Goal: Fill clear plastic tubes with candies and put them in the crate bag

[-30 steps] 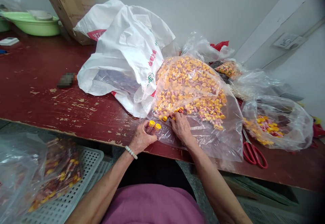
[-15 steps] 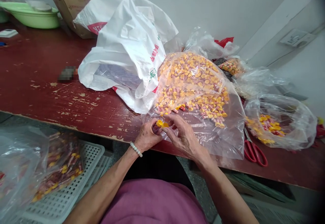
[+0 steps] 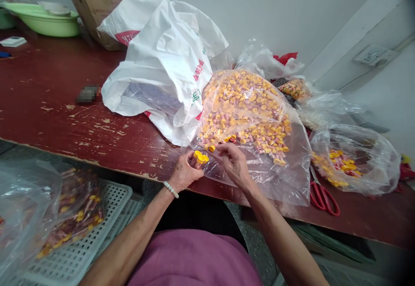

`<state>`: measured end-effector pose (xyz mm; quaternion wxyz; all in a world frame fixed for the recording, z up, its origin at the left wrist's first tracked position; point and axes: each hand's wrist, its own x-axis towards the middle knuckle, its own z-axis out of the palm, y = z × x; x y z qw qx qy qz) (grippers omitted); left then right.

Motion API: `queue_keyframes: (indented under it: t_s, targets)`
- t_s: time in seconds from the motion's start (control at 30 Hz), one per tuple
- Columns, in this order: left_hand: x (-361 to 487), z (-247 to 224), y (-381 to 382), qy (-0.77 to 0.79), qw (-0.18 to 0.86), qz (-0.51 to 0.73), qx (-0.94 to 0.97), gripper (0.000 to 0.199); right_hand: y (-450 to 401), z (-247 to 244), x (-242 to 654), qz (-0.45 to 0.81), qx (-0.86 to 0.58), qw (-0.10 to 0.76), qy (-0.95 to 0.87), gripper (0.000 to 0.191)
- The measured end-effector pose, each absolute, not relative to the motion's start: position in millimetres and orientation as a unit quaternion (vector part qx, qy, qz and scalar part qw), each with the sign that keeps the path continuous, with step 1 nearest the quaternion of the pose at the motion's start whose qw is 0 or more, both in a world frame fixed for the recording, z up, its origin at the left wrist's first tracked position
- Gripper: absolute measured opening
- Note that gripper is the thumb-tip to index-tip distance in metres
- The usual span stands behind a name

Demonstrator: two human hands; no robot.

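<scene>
My left hand [image 3: 186, 173], with a pale bead bracelet at the wrist, is closed around several small yellow-capped tubes [image 3: 200, 158]. Their reddish bodies are mostly hidden in the palm, with the yellow ends pointing up. My right hand [image 3: 234, 162] is just to the right, over the near edge of a clear plastic bag [image 3: 292, 186]. Its fingers are bent and a little apart, and nothing shows in them. Close to its fingertips lies a single yellow-capped piece [image 3: 211, 148]. Behind both hands spreads a large heap of yellow-capped pieces [image 3: 246, 100] in the clear bag.
A big white sack [image 3: 162, 61] stands left of the heap. Red-handled scissors [image 3: 324, 197] lie to the right, beside a smaller clear bag [image 3: 385, 160] of similar pieces. Below left, filled bags [image 3: 78, 212] rest on a white perforated crate [image 3: 113, 199]. A green basin [image 3: 52, 24] is far left.
My right hand has drawn away from my left hand, up and to the right toward the heap. Yellow caps now sit side by side in my left hand, which moved slightly left.
</scene>
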<state>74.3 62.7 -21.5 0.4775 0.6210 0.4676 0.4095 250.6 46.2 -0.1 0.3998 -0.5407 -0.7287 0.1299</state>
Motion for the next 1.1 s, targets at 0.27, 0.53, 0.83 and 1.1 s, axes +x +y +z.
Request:
queue_keyframes:
  t_s: [0.27,0.53,0.83,1.1]
  targets:
    - [75,-28,64,0.482,0.471,0.404,0.619,0.028,87,-31,239,0.001,-0.69,0.196,-0.697,0.04]
    - [77,-25,62,0.485,0.42,0.404,0.652,0.021,68,-10,259,0.091,-0.686,0.289,-0.661,0.018]
    - [84,-15,58,0.467,0.312,0.37,0.74,0.015,19,48,220,0.123,-0.418,0.318,-0.842,0.031]
    - [79,-21,58,0.453,0.353,0.387,0.721,0.018,17,38,222,0.07,-0.492,0.334,-0.8,0.023]
